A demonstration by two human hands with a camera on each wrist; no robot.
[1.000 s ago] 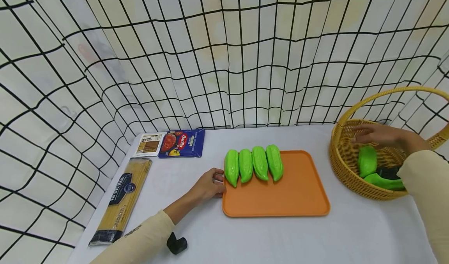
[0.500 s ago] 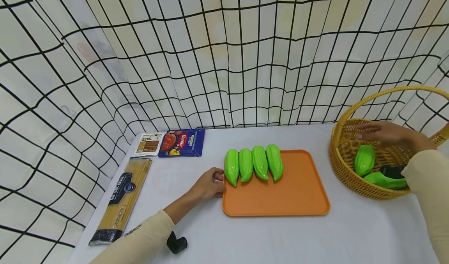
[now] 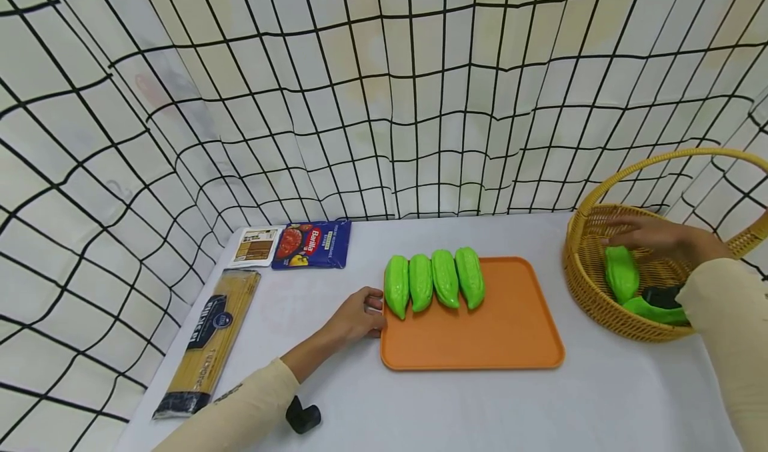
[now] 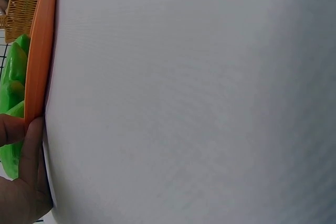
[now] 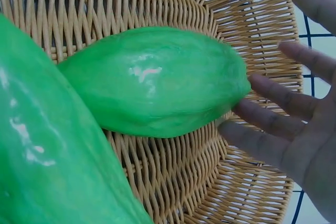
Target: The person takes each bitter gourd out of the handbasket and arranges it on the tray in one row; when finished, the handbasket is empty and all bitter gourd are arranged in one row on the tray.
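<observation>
My left hand (image 3: pixel 358 317) pinches the left edge of an orange tray (image 3: pixel 480 345); in the left wrist view the thumb and fingers meet at its rim. Several glossy green, pointed vegetable-like pieces (image 3: pixel 445 279) lie in a row along the tray's back left. Over a wicker basket (image 3: pixel 585 299) at the right, my right hand (image 3: pixel 660 235) has its fingers spread. Its fingertips reach the end of a green piece (image 5: pixel 157 82) in the basket without curling round it. A second green piece (image 5: pixel 47 135) lies against that one.
The basket's tall handle (image 3: pixel 660 155) arches over my right hand. At the left lie a spaghetti pack (image 3: pixel 207 345), a blue Barilla pouch (image 3: pixel 311 245) and a white packet (image 3: pixel 255 247). A small black object (image 3: pixel 303 417) sits near my left forearm. Black netting surrounds the table.
My right hand has drawn back slightly, then come down over the upper green piece in the basket. That piece has shifted and turned a little. My left hand has stayed at the tray.
</observation>
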